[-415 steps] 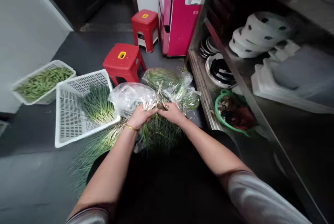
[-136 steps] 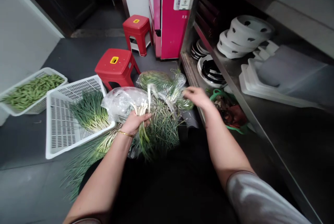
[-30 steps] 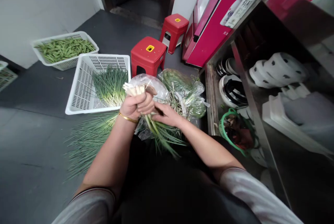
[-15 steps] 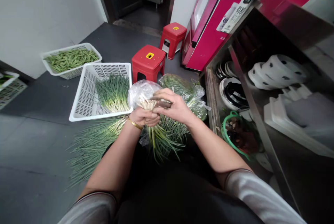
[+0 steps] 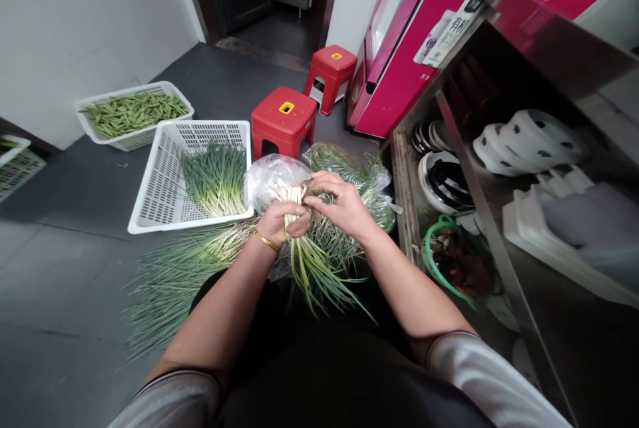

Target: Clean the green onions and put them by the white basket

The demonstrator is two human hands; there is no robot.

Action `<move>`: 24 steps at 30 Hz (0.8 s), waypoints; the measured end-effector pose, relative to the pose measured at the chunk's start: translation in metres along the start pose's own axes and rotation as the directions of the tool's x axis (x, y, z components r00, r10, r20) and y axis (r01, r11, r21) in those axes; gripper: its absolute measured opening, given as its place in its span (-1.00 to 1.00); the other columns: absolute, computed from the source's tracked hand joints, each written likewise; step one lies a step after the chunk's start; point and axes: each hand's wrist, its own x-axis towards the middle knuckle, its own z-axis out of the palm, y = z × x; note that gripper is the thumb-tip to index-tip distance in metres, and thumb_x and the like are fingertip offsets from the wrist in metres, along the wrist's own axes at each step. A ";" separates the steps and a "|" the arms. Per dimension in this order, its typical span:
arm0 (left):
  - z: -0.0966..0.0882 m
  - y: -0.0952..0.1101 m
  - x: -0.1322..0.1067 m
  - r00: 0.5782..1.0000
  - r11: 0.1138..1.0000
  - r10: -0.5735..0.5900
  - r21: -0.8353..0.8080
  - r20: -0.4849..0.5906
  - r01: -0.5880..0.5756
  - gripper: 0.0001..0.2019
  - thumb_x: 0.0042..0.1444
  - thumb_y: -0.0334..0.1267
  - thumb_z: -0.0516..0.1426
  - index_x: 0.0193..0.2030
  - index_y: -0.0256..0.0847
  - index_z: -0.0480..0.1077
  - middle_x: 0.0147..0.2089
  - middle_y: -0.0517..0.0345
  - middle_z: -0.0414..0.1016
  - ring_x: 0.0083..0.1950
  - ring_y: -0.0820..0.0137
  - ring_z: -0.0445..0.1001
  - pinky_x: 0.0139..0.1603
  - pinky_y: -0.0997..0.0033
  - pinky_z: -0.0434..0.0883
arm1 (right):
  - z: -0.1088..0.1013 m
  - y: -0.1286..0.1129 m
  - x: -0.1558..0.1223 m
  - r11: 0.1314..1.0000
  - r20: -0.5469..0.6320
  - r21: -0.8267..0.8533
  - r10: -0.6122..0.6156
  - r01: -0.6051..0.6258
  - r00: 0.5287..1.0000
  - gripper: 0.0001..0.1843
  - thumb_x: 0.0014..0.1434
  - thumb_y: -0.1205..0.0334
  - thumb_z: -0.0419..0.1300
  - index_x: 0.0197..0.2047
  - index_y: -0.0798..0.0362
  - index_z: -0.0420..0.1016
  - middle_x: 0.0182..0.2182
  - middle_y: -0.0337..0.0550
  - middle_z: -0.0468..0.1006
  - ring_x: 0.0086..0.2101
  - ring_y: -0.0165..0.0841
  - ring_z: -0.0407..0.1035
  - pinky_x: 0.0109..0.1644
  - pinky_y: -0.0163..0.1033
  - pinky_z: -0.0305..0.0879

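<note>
My left hand point(image 5: 287, 220), with a gold bracelet on its wrist, is wrapped round a bunch of spring onions point(image 5: 310, 265). White root ends stick up above the fist and green leaves hang below it. My right hand point(image 5: 343, 205) is pinched at the right side of the bunch's root ends, on a spring onion; its fingertips partly hide the spot. Behind the hands lies a clear plastic bag point(image 5: 272, 172). More spring onions point(image 5: 170, 281) are spread on the floor to the left. Others point(image 5: 214, 178) lie in a white basket point(image 5: 164, 165).
A white basket of green beans point(image 5: 134, 115) stands farther back left. Two red stools point(image 5: 282, 118) are ahead. Bagged greens point(image 5: 344, 165) lie beyond my right hand. At right, a metal shelf point(image 5: 479, 208) holds dishes and a green basket point(image 5: 429, 261).
My left fist has turned slightly, showing more of the white stalks. My right fingers have drawn from above the root ends to a pinch at their right side.
</note>
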 end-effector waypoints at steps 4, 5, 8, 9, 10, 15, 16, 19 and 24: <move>0.003 -0.002 0.000 1.000 0.999 -0.019 0.045 -0.022 0.020 -0.89 -0.17 -0.35 0.15 -0.61 -0.32 0.32 -0.82 0.25 0.13 -0.80 0.57 0.04 -0.77 0.57 0.06 | -0.005 -0.003 -0.003 0.999 0.007 -0.044 -0.021 0.021 1.000 -0.97 0.07 0.26 0.29 -0.36 0.01 0.53 -0.28 -0.13 0.57 -0.07 -0.26 0.39 0.09 -0.05 0.26; 0.004 -0.003 0.001 0.999 0.999 -0.005 0.051 -0.049 0.008 -0.89 -0.17 -0.35 0.15 -0.61 -0.32 0.32 -0.82 0.25 0.13 -0.80 0.56 0.07 -0.77 0.56 0.08 | -0.005 -0.004 -0.004 0.998 -0.005 -0.066 -0.017 0.017 1.000 -0.97 0.08 0.25 0.28 -0.36 0.01 0.53 -0.28 -0.12 0.56 -0.09 -0.26 0.39 0.07 -0.06 0.27; 0.006 -0.004 0.006 0.973 0.995 0.042 0.096 -0.228 -0.021 -0.88 -0.16 -0.35 0.15 -0.62 -0.32 0.32 -0.81 0.21 0.21 -0.78 0.49 0.19 -0.75 0.53 0.18 | -0.004 -0.004 -0.010 0.990 -0.082 -0.143 0.008 -0.019 0.997 -0.92 0.12 0.22 0.25 -0.39 0.03 0.51 -0.30 -0.07 0.55 -0.14 -0.24 0.39 0.01 -0.06 0.30; 0.006 -0.004 0.008 0.952 0.995 0.049 0.100 -0.303 -0.020 -0.89 -0.16 -0.35 0.16 -0.60 -0.33 0.34 -0.78 0.18 0.26 -0.76 0.47 0.24 -0.73 0.52 0.21 | -0.003 -0.004 -0.011 0.987 -0.107 -0.156 0.016 -0.033 0.994 -0.90 0.12 0.22 0.24 -0.40 0.04 0.50 -0.31 -0.06 0.54 -0.15 -0.24 0.39 0.00 -0.07 0.30; 0.006 -0.004 0.010 0.929 0.996 0.051 0.088 -0.368 -0.020 -0.91 -0.16 -0.37 0.17 -0.57 -0.35 0.36 -0.74 0.14 0.32 -0.73 0.45 0.30 -0.71 0.52 0.24 | -0.003 -0.003 -0.013 0.987 -0.129 -0.154 0.027 -0.047 0.991 -0.89 0.12 0.21 0.24 -0.41 0.04 0.49 -0.31 -0.06 0.54 -0.16 -0.24 0.39 -0.01 -0.07 0.31; 0.005 0.001 0.015 0.889 0.988 0.061 -0.098 -0.453 -0.117 -0.93 -0.12 -0.42 0.16 -0.43 -0.38 0.41 -0.43 -0.03 0.54 -0.44 0.36 0.52 -0.46 0.44 0.44 | -0.011 0.007 -0.019 0.988 -0.225 0.030 0.157 -0.155 0.962 -0.86 0.10 0.17 0.23 -0.40 0.05 0.47 -0.35 -0.11 0.54 -0.25 -0.30 0.42 -0.09 -0.15 0.34; 0.004 0.002 0.014 0.895 0.985 0.061 -0.121 -0.441 -0.126 -0.93 -0.10 -0.42 0.15 -0.41 -0.37 0.41 -0.38 -0.05 0.55 -0.40 0.34 0.53 -0.42 0.40 0.45 | -0.016 0.010 -0.020 0.981 -0.233 0.071 0.192 -0.180 0.953 -0.84 0.09 0.15 0.24 -0.40 0.06 0.48 -0.36 -0.12 0.54 -0.28 -0.31 0.42 -0.11 -0.17 0.34; 0.000 0.004 0.012 0.919 0.983 0.054 -0.140 -0.390 -0.117 -0.87 -0.05 -0.38 0.16 -0.31 -0.35 0.42 -0.35 -0.02 0.54 -0.48 0.40 0.47 -0.46 0.39 0.42 | -0.036 0.022 -0.025 0.953 -0.219 0.165 0.288 -0.255 0.932 -0.74 0.10 0.04 0.22 -0.41 0.08 0.46 -0.41 -0.13 0.54 -0.34 -0.32 0.43 -0.18 -0.18 0.34; -0.001 0.006 0.008 0.951 0.993 0.064 -0.077 -0.302 -0.092 -0.81 -0.02 -0.24 0.24 -0.37 -0.32 0.37 -0.69 0.37 0.14 -0.73 0.62 0.05 -0.67 0.57 0.12 | -0.060 0.064 -0.040 0.871 0.055 -0.048 0.492 -0.490 0.869 -0.55 0.17 -0.15 0.08 -0.36 0.10 0.46 -0.39 -0.04 0.54 -0.27 -0.23 0.46 -0.12 -0.10 0.35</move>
